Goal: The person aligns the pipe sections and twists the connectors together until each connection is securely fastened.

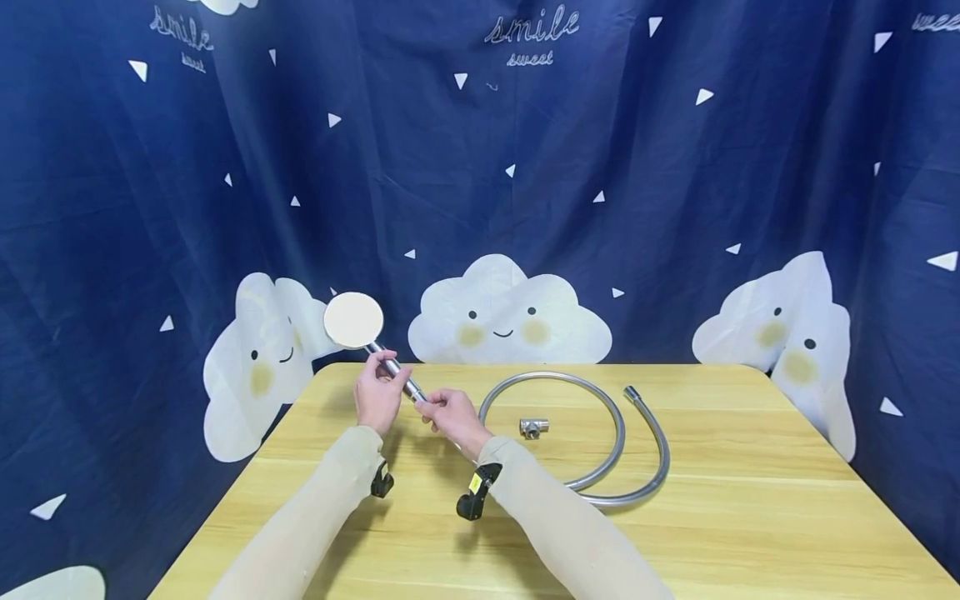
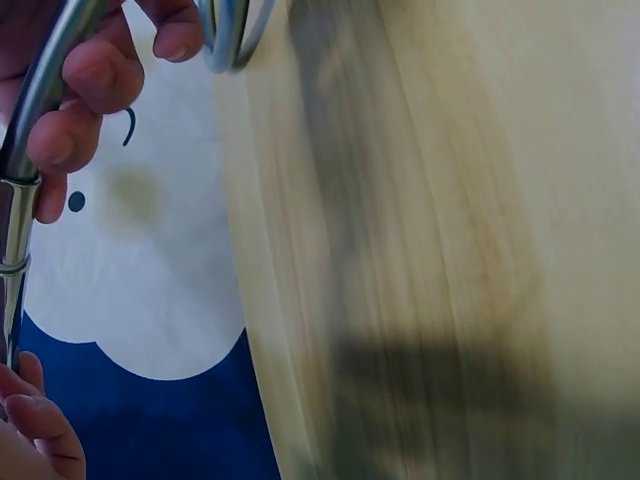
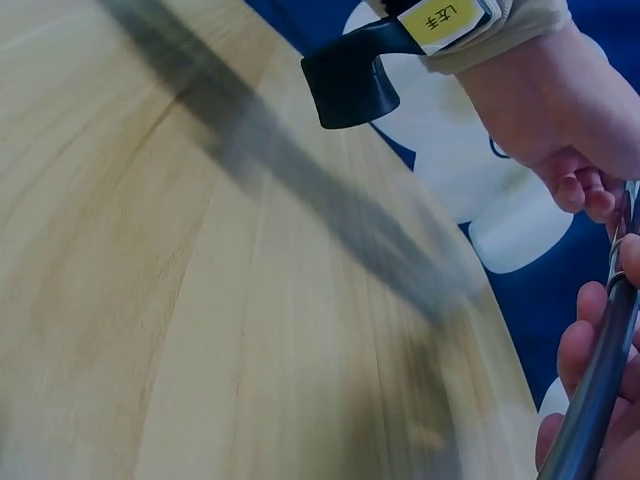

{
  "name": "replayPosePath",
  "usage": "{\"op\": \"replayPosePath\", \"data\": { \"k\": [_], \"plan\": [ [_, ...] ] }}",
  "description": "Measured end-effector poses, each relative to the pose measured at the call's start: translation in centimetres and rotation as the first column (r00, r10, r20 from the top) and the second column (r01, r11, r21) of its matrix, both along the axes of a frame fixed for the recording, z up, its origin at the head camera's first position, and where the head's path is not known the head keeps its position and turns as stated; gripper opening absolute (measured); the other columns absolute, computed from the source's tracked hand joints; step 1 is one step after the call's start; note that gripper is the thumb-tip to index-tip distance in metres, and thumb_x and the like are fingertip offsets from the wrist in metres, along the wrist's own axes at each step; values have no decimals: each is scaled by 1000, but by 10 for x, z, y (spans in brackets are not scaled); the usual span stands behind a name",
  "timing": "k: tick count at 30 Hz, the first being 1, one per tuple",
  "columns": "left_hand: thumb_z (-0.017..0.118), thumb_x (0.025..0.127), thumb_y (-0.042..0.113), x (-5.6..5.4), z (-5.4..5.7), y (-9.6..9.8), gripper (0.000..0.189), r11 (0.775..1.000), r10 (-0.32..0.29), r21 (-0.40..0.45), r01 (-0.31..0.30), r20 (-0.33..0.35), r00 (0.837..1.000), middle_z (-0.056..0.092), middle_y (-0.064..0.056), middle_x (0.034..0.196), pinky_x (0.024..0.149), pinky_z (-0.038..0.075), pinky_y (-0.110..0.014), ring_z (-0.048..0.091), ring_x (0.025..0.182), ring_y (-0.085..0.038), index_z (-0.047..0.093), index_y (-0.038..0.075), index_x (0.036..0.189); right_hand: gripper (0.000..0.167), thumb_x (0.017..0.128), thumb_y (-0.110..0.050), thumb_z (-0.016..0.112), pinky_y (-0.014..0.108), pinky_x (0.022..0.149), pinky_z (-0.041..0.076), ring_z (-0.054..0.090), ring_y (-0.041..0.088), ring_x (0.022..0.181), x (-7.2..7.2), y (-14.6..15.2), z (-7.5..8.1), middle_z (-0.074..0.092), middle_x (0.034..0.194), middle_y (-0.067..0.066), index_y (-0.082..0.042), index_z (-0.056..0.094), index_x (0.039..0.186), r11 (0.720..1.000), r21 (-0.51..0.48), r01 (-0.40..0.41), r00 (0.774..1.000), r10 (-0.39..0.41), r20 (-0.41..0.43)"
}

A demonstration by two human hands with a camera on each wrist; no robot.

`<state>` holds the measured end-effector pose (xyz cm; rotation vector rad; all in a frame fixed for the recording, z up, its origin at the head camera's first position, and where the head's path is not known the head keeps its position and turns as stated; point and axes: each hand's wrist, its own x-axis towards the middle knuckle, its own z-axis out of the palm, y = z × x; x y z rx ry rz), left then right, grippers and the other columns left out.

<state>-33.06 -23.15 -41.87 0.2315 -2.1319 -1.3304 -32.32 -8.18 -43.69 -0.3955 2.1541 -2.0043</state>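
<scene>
Gripping the slim metal handle of a shower head with a round white face (image 1: 354,320), the left hand (image 1: 377,400) curls its fingers round it, while the right hand (image 1: 457,418) pinches one end of a flexible grey metal hose (image 1: 551,375) at the handle's base. The two hands work near each other but apart, both clamped on this joined line. The shower head is held up at a slant, its face toward the upper left, over the far left part of a pale wood-grain table (image 1: 750,475). The hose, partly hidden by the right forearm, lies looped on the tabletop, its free end pointing toward the far edge. Within the loop sits a small silver T-shaped metal fitting (image 1: 533,428), touched by neither hand. Both arms wear cream sleeves (image 1: 330,492), and behind the table hangs a navy curtain (image 1: 480,192) printed with smiling white clouds.
</scene>
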Motion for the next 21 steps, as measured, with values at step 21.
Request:
{"op": "replayPosePath", "data": {
  "k": [21],
  "plan": [
    [77,87,30,-9,-11,-16,36,998,-8,-58,12,71,997,65,-8,88,69,45,-32,57,76,-20,65,16,117,22,87,-24,76,24,62,47,57,12,68,-4,8,-2,66,83,2,-6,71,100,984,175,18,995,0,-100]
  ]
}}
